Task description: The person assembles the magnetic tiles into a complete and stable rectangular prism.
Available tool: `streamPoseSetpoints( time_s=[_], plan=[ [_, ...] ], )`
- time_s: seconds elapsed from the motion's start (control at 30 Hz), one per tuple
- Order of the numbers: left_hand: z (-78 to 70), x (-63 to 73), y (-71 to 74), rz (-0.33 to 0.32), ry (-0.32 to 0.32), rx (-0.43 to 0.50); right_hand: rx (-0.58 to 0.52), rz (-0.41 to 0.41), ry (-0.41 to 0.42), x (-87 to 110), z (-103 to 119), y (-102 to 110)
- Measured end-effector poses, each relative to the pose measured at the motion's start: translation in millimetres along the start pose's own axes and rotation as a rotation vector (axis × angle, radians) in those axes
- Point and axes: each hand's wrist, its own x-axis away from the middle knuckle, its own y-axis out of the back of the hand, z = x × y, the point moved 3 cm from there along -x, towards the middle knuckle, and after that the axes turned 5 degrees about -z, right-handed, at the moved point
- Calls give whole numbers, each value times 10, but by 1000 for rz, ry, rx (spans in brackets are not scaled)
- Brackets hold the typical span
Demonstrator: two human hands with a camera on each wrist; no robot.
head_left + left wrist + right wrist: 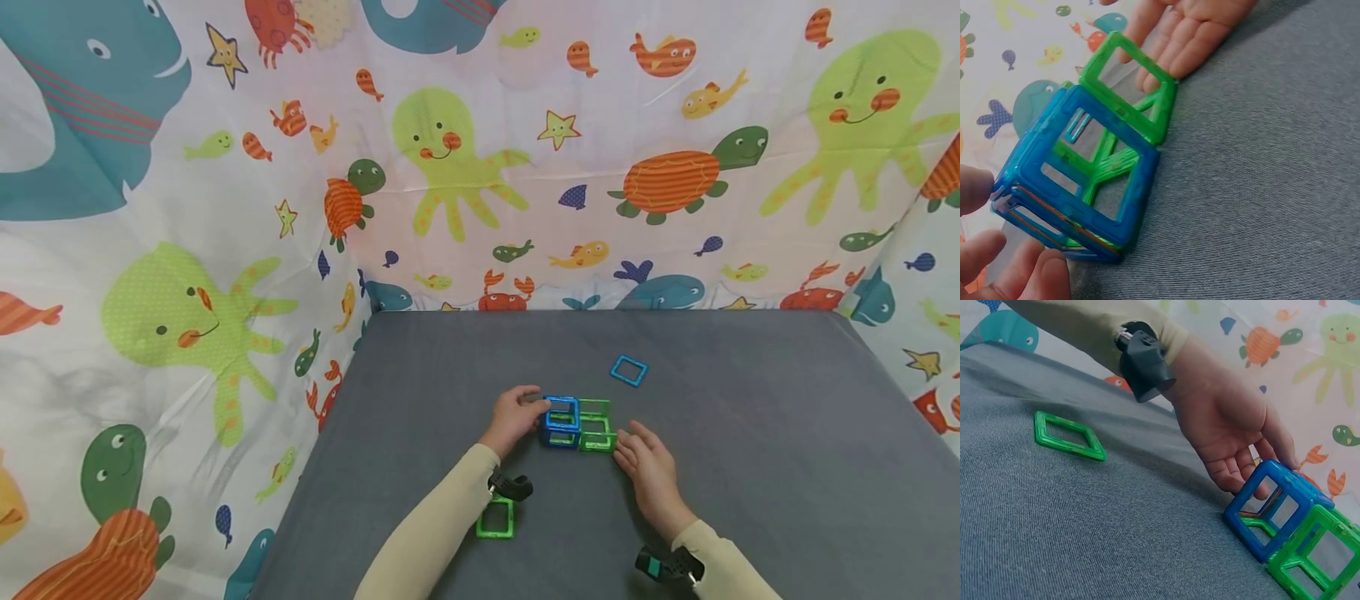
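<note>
A cube of blue magnetic tiles (pixel 578 414) stands on the grey cloth, joined on its right to a partly built box of green magnetic tiles (pixel 597 446). My left hand (pixel 517 421) holds the blue cube by its left side. In the left wrist view, the thumb and fingers lie at the edges of its blue frame (pixel 1079 209). On the other side, my right hand (pixel 651 471) has its fingers extended, with the fingertips touching or very near the green right edge. The left wrist view shows that palm facing the green tiles (pixel 1124 112).
A loose blue square tile (pixel 633 360) lies behind the build. Nearer, a loose green square tile (pixel 495 535) lies by my left forearm. The grey table (pixel 787 433) meets a cloth wall (pixel 517 275) printed with sea animals at the back and sides.
</note>
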Motion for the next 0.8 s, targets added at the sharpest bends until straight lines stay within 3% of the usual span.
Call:
streamPoseSetpoints(
  time_s=[0.4,0.7,0.8],
  plan=[
    [19,6,-14,-7,50,44,7,-17,27,1,-58,9],
    [33,5,-12,41,78,121,7,-24,50,9,-71,6],
    [29,18,-18,52,96,161,73,-38,60,-6,-79,10]
  ],
)
